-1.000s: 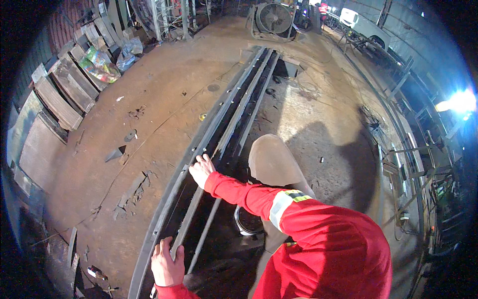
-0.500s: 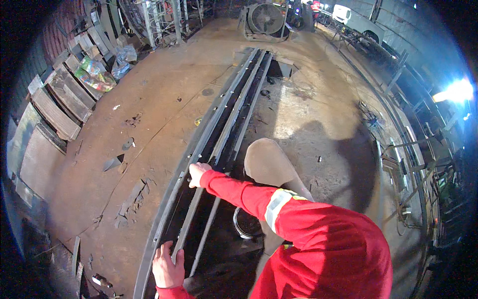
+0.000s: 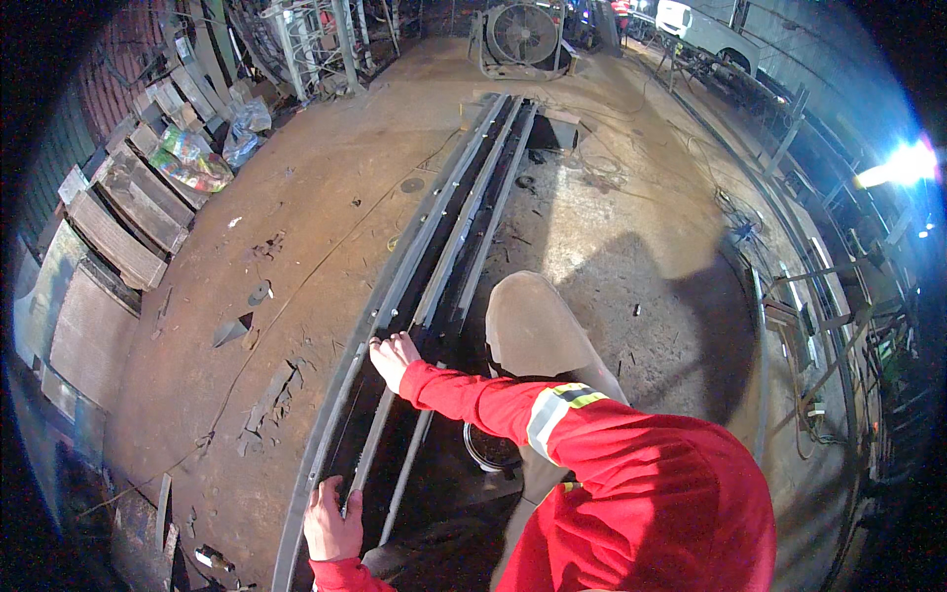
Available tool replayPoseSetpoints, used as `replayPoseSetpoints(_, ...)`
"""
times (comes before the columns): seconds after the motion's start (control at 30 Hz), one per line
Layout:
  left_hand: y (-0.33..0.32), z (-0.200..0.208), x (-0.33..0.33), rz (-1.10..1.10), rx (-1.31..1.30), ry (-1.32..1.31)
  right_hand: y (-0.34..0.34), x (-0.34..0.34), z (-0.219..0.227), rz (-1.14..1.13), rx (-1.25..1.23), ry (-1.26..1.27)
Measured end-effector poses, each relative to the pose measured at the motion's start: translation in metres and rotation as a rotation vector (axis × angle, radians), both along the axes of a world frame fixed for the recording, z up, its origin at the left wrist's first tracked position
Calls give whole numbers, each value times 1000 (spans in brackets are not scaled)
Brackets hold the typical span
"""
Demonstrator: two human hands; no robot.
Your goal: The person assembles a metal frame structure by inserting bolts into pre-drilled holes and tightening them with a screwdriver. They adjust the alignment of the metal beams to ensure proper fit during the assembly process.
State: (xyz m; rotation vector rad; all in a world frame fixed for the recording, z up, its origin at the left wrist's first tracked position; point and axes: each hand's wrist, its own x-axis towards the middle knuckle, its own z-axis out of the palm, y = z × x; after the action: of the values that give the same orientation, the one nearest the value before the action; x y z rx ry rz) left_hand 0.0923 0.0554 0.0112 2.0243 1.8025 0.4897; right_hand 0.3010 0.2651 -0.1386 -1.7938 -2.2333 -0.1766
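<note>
A long dark steel beam (image 3: 326, 446) with parallel rails runs away from me across the floor. Small pale bolts (image 3: 435, 219) are spaced along its left flange. My right hand (image 3: 396, 359), in a red sleeve with a reflective band, reaches across to that flange. Its fingers are bent together at the edge; whatever they pinch is too small to make out. Nearer me, my left hand (image 3: 332, 523) rests over the beam, fingers and thumb apart. Beside the beam, below my right forearm, is a dark round container with a pale rim (image 3: 472, 454), partly hidden.
My knee (image 3: 538, 321) is right of the beam. Metal scraps (image 3: 235, 330) and dark flakes (image 3: 271, 400) lie on the left floor. Planks and plates (image 3: 118, 237) lean at the far left. A large fan (image 3: 525, 36) stands beyond the beam; a bright lamp (image 3: 910, 164) shines at right.
My right hand has slid slightly toward me along the flange, and its fingers have changed their bend. My left hand stays at about the same spot. The whole view has shifted slightly.
</note>
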Motion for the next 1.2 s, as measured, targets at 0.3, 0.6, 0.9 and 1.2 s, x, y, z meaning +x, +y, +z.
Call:
replayPoseSetpoints(0.3,-3,11,3,21,-39,31,4,1,17,123,-68,-41)
replayPoseSetpoints(0.6,-7,24,12,31,-34,-20,24,13,29,57,-360,261)
replayPoseSetpoints(0.9,1,6,1,26,-86,18,38,19,43,64,-515,221)
replayPoseSetpoints(1.2,4,-2,3,10,-73,31,-2,0,29,56,-233,13)
